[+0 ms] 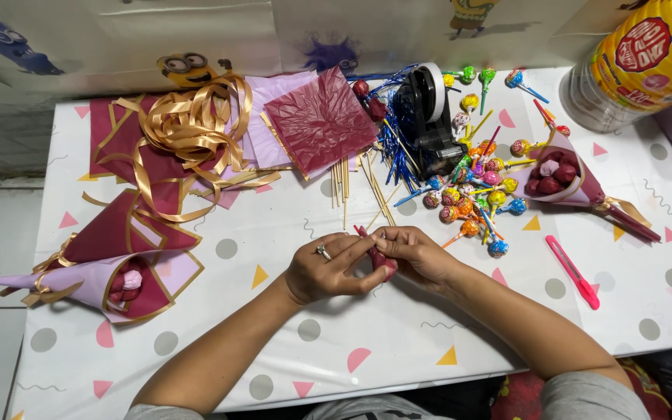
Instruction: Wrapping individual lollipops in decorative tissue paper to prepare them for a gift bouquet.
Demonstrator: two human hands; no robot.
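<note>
My left hand [328, 268] and my right hand [418, 255] meet over the middle of the table, both pinching a small dark red wrapped piece [377, 257] on a thin stick. A ring shows on my left hand. Just beyond my hands lie several wooden skewers [341, 187] and a pile of bright lollipops [476, 194]. A black tape dispenser [425, 117] stands behind them, next to crumpled dark red tissue paper [320, 117].
A finished maroon and lilac paper cone [110, 268] lies at the left, another cone [565, 180] at the right. Gold ribbon [188, 128] is heaped at the back left. A pink utility knife [573, 272] lies at the right, a large jar [639, 62] at the back right.
</note>
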